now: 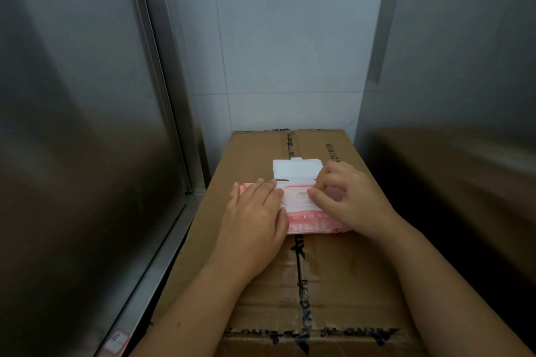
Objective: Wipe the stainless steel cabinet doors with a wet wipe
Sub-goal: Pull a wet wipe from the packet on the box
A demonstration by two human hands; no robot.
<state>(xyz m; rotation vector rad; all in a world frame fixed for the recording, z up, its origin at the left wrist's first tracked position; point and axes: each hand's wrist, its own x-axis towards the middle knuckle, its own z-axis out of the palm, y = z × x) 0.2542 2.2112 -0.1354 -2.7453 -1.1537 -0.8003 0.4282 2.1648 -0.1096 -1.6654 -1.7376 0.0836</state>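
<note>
A pink wet wipe pack [313, 222] lies on a taped cardboard box [319, 284]. Its white lid [295, 169] is flipped open away from me. My left hand [255, 211] lies flat on the pack's left end, fingers straight, pressing it down. My right hand [345, 197] is over the pack's opening with fingers curled, pinching at the wipe there; the wipe itself is barely visible. A stainless steel cabinet door [72, 124] stands to the left, and another steel panel [452, 139] stands to the right.
A white tiled wall [275, 52] rises behind the box. The left cabinet's steel frame [162, 124] runs down beside the box, with a small red-edged sticker [117, 340] near its bottom. The box fills the gap between the two steel surfaces.
</note>
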